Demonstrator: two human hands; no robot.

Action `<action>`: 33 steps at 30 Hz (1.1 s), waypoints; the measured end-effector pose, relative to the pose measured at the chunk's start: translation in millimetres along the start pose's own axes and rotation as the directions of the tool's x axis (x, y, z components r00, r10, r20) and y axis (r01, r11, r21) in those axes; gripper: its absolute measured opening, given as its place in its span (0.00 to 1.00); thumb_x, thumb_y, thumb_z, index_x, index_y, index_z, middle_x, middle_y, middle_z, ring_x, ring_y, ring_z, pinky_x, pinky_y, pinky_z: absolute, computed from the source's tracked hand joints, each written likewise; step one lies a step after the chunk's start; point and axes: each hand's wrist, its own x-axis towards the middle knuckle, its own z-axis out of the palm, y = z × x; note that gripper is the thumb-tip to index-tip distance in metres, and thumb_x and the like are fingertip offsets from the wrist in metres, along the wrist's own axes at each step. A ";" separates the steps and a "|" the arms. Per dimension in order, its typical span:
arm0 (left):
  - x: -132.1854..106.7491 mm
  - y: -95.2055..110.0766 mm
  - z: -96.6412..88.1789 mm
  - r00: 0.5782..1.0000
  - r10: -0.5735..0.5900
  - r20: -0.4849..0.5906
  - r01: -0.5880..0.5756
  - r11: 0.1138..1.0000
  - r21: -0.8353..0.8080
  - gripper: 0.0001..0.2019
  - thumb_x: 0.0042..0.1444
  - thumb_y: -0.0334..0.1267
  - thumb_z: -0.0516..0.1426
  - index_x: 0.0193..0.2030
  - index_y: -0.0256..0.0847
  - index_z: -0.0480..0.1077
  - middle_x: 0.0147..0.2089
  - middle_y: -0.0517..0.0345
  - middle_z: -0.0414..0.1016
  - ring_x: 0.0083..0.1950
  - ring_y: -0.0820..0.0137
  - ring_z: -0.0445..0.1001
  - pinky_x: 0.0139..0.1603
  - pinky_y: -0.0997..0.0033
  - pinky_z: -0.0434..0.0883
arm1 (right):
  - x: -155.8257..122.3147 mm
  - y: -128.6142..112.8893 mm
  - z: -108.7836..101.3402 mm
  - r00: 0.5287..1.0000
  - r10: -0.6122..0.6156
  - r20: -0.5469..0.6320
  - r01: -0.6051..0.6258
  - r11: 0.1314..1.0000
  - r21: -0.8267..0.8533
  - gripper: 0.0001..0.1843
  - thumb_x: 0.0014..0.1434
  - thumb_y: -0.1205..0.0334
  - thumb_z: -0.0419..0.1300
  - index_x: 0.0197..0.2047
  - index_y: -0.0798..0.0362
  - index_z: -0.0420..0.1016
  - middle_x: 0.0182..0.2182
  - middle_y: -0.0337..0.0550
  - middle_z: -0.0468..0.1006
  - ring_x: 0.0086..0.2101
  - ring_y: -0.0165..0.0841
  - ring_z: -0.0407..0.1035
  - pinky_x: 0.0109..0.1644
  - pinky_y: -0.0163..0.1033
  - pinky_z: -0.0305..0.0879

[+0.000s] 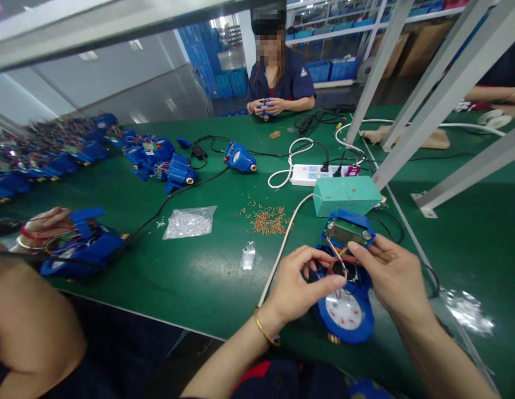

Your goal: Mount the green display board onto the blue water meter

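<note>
Meter (344,312) near front edge of tabletop (215,296), lid (351,216) raised in our right hand's (393,272) grip. Left hand (296,284) at wires (335,249); whether pinching, we cannot tell. Risk, we judge: tugging lid strains wires; stray loops get trapped underneath.

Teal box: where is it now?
The teal box sits right of centre in the head view, between the white power strip and the opened blue meter at the right hand.
</note>
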 end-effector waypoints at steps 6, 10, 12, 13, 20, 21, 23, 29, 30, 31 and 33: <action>4.1 -0.2 8.8 0.993 0.035 -0.115 -0.040 0.998 -0.039 0.04 0.53 0.34 0.63 0.36 0.38 0.78 0.40 0.54 0.74 0.37 0.72 0.69 0.35 0.74 0.62 | 2.7 -1.8 3.1 1.000 0.016 0.009 -0.016 1.000 -0.009 0.21 0.47 0.49 0.76 0.41 0.52 0.82 0.37 0.45 0.84 0.35 0.34 0.80 0.40 0.29 0.78; 9.9 0.4 -0.7 0.994 -0.085 0.065 0.100 0.957 -0.273 0.09 0.60 0.42 0.58 0.38 0.37 0.69 0.32 0.56 0.77 0.27 0.76 0.66 0.31 0.74 0.62 | 5.3 -3.0 3.1 1.000 0.026 0.009 -0.026 0.999 -0.022 0.22 0.45 0.49 0.77 0.39 0.53 0.81 0.35 0.45 0.84 0.32 0.34 0.80 0.37 0.29 0.78; 13.2 1.9 -8.1 0.983 -0.098 0.157 0.141 0.946 -0.292 0.13 0.60 0.47 0.58 0.39 0.38 0.67 0.28 0.60 0.73 0.25 0.77 0.63 0.29 0.75 0.60 | 6.7 -2.8 2.5 0.999 0.039 0.002 -0.039 0.999 -0.015 0.23 0.44 0.50 0.77 0.40 0.54 0.81 0.33 0.45 0.84 0.30 0.35 0.80 0.35 0.30 0.79; 14.6 2.7 -11.9 0.976 -0.096 0.194 0.144 0.958 -0.250 0.15 0.58 0.49 0.60 0.38 0.38 0.67 0.27 0.63 0.70 0.25 0.77 0.62 0.29 0.75 0.59 | 7.7 -2.1 1.9 0.999 0.047 0.002 -0.047 0.999 -0.010 0.23 0.44 0.51 0.77 0.39 0.54 0.81 0.32 0.44 0.84 0.29 0.35 0.80 0.33 0.30 0.79; 15.0 1.5 -23.1 0.947 0.027 0.320 -0.164 0.898 0.409 0.15 0.51 0.40 0.67 0.44 0.43 0.72 0.25 0.69 0.59 0.28 0.74 0.60 0.33 0.73 0.56 | 15.8 11.2 -8.9 0.999 0.050 0.015 -0.050 0.999 0.007 0.17 0.47 0.54 0.76 0.35 0.54 0.79 0.31 0.43 0.83 0.27 0.35 0.78 0.29 0.32 0.78; 14.9 1.1 -22.7 0.955 0.040 0.295 -0.176 0.876 0.449 0.13 0.53 0.38 0.65 0.46 0.43 0.72 0.25 0.69 0.59 0.28 0.74 0.61 0.33 0.73 0.57 | 16.6 12.9 -10.5 0.999 0.048 0.021 -0.049 0.999 0.007 0.17 0.47 0.55 0.76 0.36 0.54 0.80 0.31 0.44 0.83 0.27 0.35 0.78 0.29 0.33 0.78; 15.8 0.9 -22.5 0.961 0.059 0.269 -0.187 0.858 0.479 0.16 0.55 0.36 0.60 0.51 0.43 0.70 0.26 0.68 0.62 0.28 0.73 0.63 0.34 0.72 0.60 | 17.7 15.4 -13.2 0.998 0.043 0.038 -0.044 0.999 0.007 0.18 0.47 0.55 0.76 0.38 0.53 0.81 0.33 0.44 0.83 0.28 0.36 0.78 0.30 0.36 0.79; 28.5 5.7 -29.2 0.871 0.117 0.476 -0.392 0.750 0.532 0.24 0.55 0.27 0.51 0.57 0.41 0.73 0.35 0.57 0.73 0.39 0.66 0.72 0.45 0.66 0.68 | 18.2 17.5 -15.3 0.998 -0.002 0.056 0.000 0.999 0.034 0.18 0.48 0.53 0.75 0.41 0.51 0.82 0.35 0.44 0.84 0.32 0.39 0.79 0.36 0.41 0.80; 32.5 7.0 -30.4 0.864 0.123 0.488 -0.412 0.729 0.547 0.22 0.57 0.27 0.50 0.56 0.42 0.75 0.38 0.54 0.74 0.41 0.65 0.73 0.47 0.65 0.69 | 17.8 17.5 -15.0 0.998 -0.012 0.054 0.009 0.999 0.041 0.17 0.48 0.53 0.75 0.41 0.50 0.82 0.36 0.44 0.84 0.32 0.39 0.79 0.36 0.40 0.79; 37.4 8.6 -31.7 0.858 0.133 0.495 -0.432 0.708 0.558 0.21 0.58 0.28 0.50 0.54 0.43 0.76 0.40 0.52 0.74 0.44 0.63 0.73 0.49 0.64 0.69 | 17.4 17.5 -14.7 0.998 -0.022 0.052 0.019 0.999 0.048 0.17 0.49 0.54 0.75 0.41 0.50 0.82 0.36 0.44 0.84 0.32 0.39 0.79 0.37 0.40 0.79; 50.2 13.4 -34.9 0.826 0.156 0.541 -0.480 0.697 0.532 0.17 0.57 0.30 0.54 0.48 0.44 0.80 0.45 0.49 0.74 0.50 0.58 0.73 0.54 0.58 0.69 | 16.0 17.5 -13.7 0.998 -0.041 0.047 0.038 0.998 0.058 0.17 0.49 0.54 0.75 0.41 0.50 0.82 0.36 0.44 0.84 0.31 0.38 0.79 0.35 0.39 0.78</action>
